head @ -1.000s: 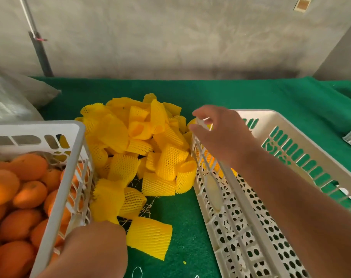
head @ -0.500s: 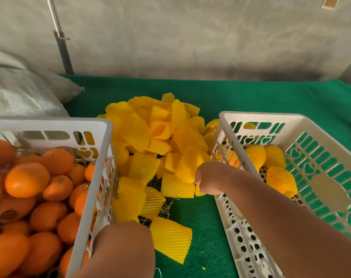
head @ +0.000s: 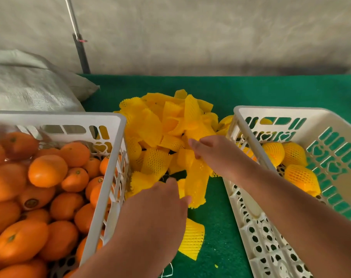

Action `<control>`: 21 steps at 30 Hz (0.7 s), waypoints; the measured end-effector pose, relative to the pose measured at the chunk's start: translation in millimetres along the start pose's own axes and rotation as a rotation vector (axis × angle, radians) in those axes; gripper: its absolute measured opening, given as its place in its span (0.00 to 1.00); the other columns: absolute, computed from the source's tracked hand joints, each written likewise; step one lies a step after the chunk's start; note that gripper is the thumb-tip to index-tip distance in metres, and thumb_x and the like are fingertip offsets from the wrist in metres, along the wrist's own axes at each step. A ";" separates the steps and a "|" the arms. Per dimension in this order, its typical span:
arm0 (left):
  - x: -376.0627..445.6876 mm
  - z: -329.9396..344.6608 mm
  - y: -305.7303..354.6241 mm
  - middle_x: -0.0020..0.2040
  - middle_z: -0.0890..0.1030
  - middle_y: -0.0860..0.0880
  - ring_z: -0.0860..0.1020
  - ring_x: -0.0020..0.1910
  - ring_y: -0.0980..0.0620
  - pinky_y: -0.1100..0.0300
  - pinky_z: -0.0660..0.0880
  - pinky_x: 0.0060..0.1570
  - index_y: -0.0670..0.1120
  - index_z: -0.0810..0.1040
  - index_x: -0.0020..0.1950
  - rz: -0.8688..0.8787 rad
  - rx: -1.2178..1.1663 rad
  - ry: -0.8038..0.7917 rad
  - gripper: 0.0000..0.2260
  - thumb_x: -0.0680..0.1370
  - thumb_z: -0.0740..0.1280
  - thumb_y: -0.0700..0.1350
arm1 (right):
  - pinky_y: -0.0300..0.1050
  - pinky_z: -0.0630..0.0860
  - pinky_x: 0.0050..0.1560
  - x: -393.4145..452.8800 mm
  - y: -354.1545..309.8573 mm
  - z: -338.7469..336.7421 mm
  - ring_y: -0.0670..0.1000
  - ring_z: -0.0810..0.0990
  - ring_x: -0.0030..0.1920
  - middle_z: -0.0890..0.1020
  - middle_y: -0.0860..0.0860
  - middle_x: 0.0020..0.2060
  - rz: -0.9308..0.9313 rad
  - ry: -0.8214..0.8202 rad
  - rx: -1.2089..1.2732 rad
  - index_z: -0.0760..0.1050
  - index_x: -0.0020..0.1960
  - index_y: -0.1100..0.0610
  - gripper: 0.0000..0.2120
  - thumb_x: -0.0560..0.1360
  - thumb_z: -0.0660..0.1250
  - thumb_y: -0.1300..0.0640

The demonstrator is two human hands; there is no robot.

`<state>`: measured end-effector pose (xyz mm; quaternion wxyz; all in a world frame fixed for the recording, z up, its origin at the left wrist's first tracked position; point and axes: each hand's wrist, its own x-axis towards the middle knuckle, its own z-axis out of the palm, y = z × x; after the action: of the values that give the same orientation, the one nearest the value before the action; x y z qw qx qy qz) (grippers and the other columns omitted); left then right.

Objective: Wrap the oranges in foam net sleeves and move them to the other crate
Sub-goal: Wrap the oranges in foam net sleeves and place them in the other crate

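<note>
Foam net sleeve up off the heap, hanging between the two crates over the green cloth. Long axis near enough vertical, upper end pinched, lower open end dangling toward the camera, scalloped edge showing. Right hand pinching the top of it, thumb and fingers curled round the net. Left hand right beside the lower end, fingertips touching or nearly so; can't tell whether actually gripping, fingers look loosely bent, nothing clearly held.

Looks like the fetch-a-sleeve step, no orange in hand yet. Next bit probably needs the mouth spread open and an orange grabbed out of the left crate, which is packed with bare oranges. Floppy stuff, so likely collapses flat unless both hands stretch it.

Rest of the sleeve pile sitting behind, one loose sleeve lying flat nearer the camera. Right crate holding a few wrapped oranges at the far end. Grey sack back left.
</note>
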<state>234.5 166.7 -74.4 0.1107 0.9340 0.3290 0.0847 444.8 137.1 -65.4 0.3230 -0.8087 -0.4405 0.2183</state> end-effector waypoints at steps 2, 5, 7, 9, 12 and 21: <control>0.4 -5.1 4.2 0.40 0.68 0.57 0.69 0.34 0.58 0.61 0.61 0.29 0.58 0.60 0.51 0.038 -0.040 0.102 0.11 0.84 0.49 0.64 | 0.36 0.64 0.27 -3.3 -3.6 0.8 0.42 0.67 0.24 0.68 0.43 0.22 0.031 -0.035 0.073 0.77 0.37 0.50 0.25 0.82 0.60 0.34; 2.6 -18.5 9.2 0.34 0.69 0.55 0.70 0.27 0.58 0.63 0.64 0.23 0.54 0.64 0.43 0.074 -0.021 0.111 0.12 0.81 0.66 0.52 | 0.43 0.74 0.37 -7.2 -7.3 -1.9 0.47 0.76 0.34 0.74 0.47 0.30 0.117 -0.100 0.208 0.79 0.40 0.48 0.23 0.81 0.61 0.32; 4.0 -25.2 9.9 0.31 0.70 0.54 0.67 0.22 0.57 0.63 0.61 0.17 0.50 0.67 0.38 0.090 -0.058 0.115 0.14 0.75 0.73 0.42 | 0.36 0.75 0.32 -9.9 -10.3 -2.7 0.44 0.79 0.31 0.78 0.45 0.31 0.109 -0.123 0.233 0.81 0.46 0.48 0.21 0.81 0.61 0.33; 6.7 -24.5 9.9 0.36 0.75 0.54 0.69 0.26 0.57 0.62 0.64 0.21 0.49 0.65 0.46 0.019 -0.071 0.122 0.07 0.80 0.64 0.43 | 0.33 0.75 0.31 -14.1 -14.5 -0.9 0.40 0.81 0.30 0.82 0.46 0.37 0.069 -0.162 0.204 0.80 0.55 0.47 0.20 0.81 0.60 0.33; 10.0 -19.9 6.7 0.31 0.74 0.54 0.74 0.27 0.54 0.59 0.69 0.23 0.52 0.67 0.50 -0.114 -0.279 0.276 0.07 0.80 0.64 0.43 | 0.37 0.81 0.38 -18.8 -18.8 3.6 0.40 0.84 0.38 0.83 0.47 0.53 0.029 -0.197 0.199 0.76 0.66 0.44 0.23 0.80 0.60 0.32; 6.9 -27.6 3.4 0.34 0.77 0.50 0.74 0.29 0.53 0.55 0.74 0.26 0.49 0.85 0.53 -0.004 -0.191 0.300 0.12 0.80 0.62 0.40 | 0.52 0.86 0.53 -33.2 -32.3 3.3 0.47 0.79 0.66 0.72 0.44 0.73 -0.210 -0.230 0.397 0.69 0.77 0.39 0.31 0.76 0.67 0.34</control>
<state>235.4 172.7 -46.4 0.1487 0.8953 0.3344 0.2539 407.1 122.9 -42.4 0.4442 -0.6490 -0.5043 0.3565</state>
